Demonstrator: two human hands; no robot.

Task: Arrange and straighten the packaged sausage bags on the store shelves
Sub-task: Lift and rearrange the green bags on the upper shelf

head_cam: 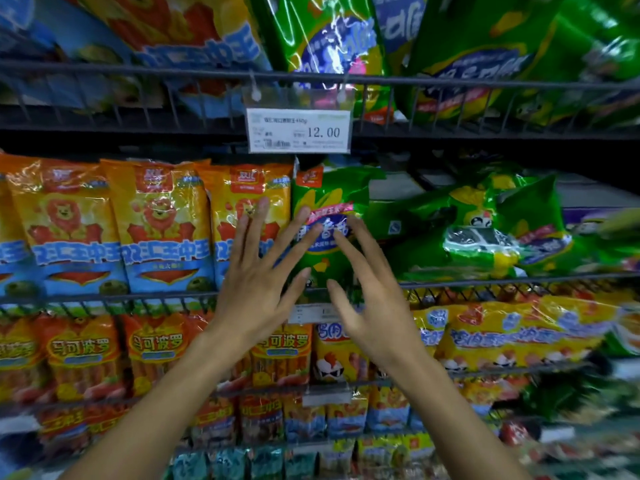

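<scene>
Green sausage bag [329, 216] fronted by both raised, spread hands.

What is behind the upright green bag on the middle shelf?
Behind the upright green bag only dark shelf space shows above it. More green bags lie slumped to its right. Anything directly behind is covered.

Middle shelf layout

Upright bag [327, 216] is standing right of the lion bags [156, 223], slumped bags [485, 230] lying to its right. Both hands are hovering before it; price tag [298, 130] is hanging above.
</scene>
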